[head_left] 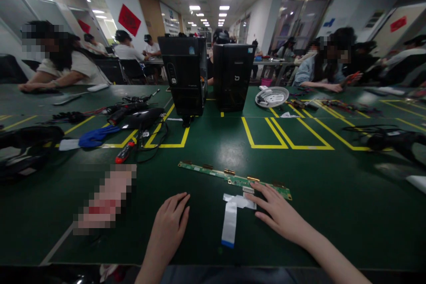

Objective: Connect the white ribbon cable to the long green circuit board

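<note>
A long narrow green circuit board (233, 178) with gold connectors lies across the green table in front of me. A white flat ribbon cable (230, 219) runs from its middle toward me, bent into a T shape. My right hand (278, 213) rests open on the table with its fingers spread, fingertips touching the cable's upper end beside the board. My left hand (169, 226) lies flat and open on the table, left of the cable, holding nothing.
Two black computer towers (186, 75) (233, 75) stand behind the board. Screwdrivers (125, 153), a blue glove (96, 136) and black cables lie to the left; a white basket (272, 96) at the back right. Several seated people work around the tables.
</note>
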A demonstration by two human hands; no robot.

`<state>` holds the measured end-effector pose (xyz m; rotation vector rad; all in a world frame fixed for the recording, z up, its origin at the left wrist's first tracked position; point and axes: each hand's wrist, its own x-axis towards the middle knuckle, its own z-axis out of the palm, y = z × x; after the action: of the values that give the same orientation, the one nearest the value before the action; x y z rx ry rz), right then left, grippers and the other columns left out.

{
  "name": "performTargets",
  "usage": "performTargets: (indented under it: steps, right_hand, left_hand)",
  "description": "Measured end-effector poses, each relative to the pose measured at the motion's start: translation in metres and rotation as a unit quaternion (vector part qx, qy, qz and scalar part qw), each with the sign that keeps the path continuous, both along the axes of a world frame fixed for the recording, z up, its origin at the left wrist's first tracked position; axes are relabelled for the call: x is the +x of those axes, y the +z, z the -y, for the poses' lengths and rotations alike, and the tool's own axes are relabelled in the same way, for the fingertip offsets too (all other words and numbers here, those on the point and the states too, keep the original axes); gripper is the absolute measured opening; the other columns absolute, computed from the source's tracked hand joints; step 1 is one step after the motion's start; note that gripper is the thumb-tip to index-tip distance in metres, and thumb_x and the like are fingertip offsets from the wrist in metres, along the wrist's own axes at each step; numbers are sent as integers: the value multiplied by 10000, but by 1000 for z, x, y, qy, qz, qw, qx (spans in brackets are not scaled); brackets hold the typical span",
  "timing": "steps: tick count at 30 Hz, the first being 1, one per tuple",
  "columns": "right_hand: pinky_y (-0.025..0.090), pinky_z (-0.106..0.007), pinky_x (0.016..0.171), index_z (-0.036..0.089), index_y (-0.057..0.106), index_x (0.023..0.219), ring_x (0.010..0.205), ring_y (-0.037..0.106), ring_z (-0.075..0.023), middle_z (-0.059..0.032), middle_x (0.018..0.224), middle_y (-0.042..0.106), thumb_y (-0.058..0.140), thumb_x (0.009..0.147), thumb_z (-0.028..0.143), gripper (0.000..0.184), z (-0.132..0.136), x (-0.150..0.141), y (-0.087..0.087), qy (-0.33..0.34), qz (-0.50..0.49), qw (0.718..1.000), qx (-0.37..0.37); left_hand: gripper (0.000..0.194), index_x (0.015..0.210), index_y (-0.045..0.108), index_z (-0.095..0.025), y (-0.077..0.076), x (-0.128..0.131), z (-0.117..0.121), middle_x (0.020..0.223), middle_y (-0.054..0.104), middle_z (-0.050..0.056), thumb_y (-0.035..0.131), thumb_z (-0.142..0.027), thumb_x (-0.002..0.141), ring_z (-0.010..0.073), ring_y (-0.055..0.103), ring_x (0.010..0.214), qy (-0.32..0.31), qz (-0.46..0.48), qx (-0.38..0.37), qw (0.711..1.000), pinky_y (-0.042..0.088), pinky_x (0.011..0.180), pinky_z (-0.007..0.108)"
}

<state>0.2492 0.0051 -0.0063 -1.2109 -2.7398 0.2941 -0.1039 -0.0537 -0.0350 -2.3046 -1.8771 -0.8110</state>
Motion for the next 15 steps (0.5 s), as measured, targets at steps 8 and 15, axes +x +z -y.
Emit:
performTargets:
  steps: [8,15]
  right_hand:
    - [414,-523,1035,307,523,1366,1269,472,-281,-103,1406,463,356,958,495,479,36,43,-38,-205,-7,967,149]
    - [472,-497,931,197,580,1307,1131,543,-316,-174,1277,509,234,959,523,589,38,88,-43,-375,51,905,192]
  left_hand:
    - [328,1216,608,-175,-2,-1,0,1195,633,113,430,-277,960,256,587,1092,2,-3,-12,1000,490,941,467]
    - [348,1238,599,-170,-2,-2,0,1202,629,118,439,-302,959,265,579,1106,-2,-8,-16,1000,491,939,469]
